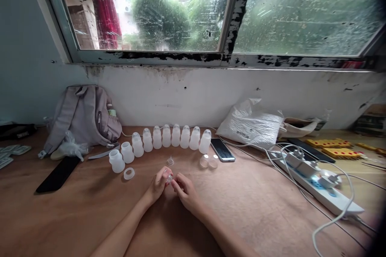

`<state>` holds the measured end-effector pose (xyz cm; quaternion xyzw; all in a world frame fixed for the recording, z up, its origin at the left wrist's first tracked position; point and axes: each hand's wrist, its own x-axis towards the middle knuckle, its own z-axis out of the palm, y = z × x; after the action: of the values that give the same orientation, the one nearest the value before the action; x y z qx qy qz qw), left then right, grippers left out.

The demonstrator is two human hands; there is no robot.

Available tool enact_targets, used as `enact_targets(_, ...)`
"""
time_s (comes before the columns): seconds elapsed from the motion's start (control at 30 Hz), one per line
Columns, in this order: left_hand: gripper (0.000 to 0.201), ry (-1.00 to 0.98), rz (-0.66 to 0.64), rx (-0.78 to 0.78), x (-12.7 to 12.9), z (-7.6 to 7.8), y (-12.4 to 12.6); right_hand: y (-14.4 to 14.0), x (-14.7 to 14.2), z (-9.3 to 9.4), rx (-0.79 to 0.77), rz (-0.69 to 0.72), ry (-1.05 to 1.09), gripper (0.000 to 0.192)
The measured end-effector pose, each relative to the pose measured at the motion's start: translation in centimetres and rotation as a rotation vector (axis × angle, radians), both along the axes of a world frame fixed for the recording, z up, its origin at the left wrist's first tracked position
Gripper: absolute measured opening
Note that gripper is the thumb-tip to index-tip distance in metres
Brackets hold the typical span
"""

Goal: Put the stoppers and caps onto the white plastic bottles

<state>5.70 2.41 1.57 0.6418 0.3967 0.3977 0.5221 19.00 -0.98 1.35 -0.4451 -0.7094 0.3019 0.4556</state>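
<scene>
My left hand (158,185) is closed, its fingers around a small clear bottle part (169,178). At the part's right side, the fingertips of my right hand (186,191) pinch its edge. The exact shape of the part is mostly covered by fingers. Just beyond my hands lies a clear nipple (170,161), tip up. A white ring (129,174) lies flat to the left, near two uncapped white baby bottles (117,161). Several capped baby bottles (166,136) continue in an arc behind. Two clear round caps (204,161) sit side by side to the right.
A phone (222,150) lies right of the bottles. Farther right, a power strip (319,184) trails loose cables beside a silver plastic bag (251,124). On the left are a backpack (83,114) and a flat black object (58,174). The wall and window stand behind.
</scene>
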Motion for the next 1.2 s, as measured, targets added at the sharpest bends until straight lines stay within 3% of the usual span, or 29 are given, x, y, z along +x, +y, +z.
enact_targets(0.13, 0.032, 0.101, 0.015, 0.152, -0.5, -0.1, -0.1, -0.4, 0.0, 0.1, 0.077, 0.015, -0.054, 0.024)
enact_targets(0.3, 0.025, 0.544, 0.073, 0.638, -3.1, -0.1, 0.6, -0.8, 0.0, -0.6, 0.134, 0.016, -0.129, 0.019)
enact_targets(0.37, 0.027, 0.650, 0.286, 0.685, -4.3, 0.4, 1.2, -0.7, 0.0, -1.0, 0.134, -0.034, -0.130, 0.019)
enact_targets(0.47, 0.042, 0.717, 0.693, 0.596, -6.0, 1.3, 2.3, -0.3, 0.0, -1.4, 0.118, -0.123, -0.126, 0.020)
enact_targets(0.57, 0.056, 0.769, 0.855, 0.528, -7.4, 1.3, 3.4, 0.1, 0.1, -1.5, 0.100, -0.176, -0.131, 0.022)
enact_targets(0.73, 0.061, 0.836, 0.867, 0.415, -8.9, 0.4, 4.9, 0.2, 0.0, -1.1, 0.090, -0.210, -0.142, 0.025)
enact_targets(0.87, 0.051, 0.815, 0.873, 0.396, -9.5, 0.3, 5.4, 0.2, 0.0, -0.8, 0.087, -0.221, -0.133, 0.027)
enact_targets(1.0, 0.022, 0.747, 0.925, 0.601, -9.5, 0.8, 4.9, 0.3, 0.0, -0.9, 0.078, -0.237, -0.079, 0.027)
enact_targets(1.1, 0.017, 0.633, 0.946, 0.824, -8.5, 0.8, 3.9, 0.5, 0.3, -1.1, 0.055, -0.247, -0.021, 0.027)
enact_targets(1.2, 0.011, 0.460, 0.819, 0.962, -6.6, 0.6, 2.5, 0.8, 0.7, -1.1, -0.002, -0.246, 0.049, 0.029)
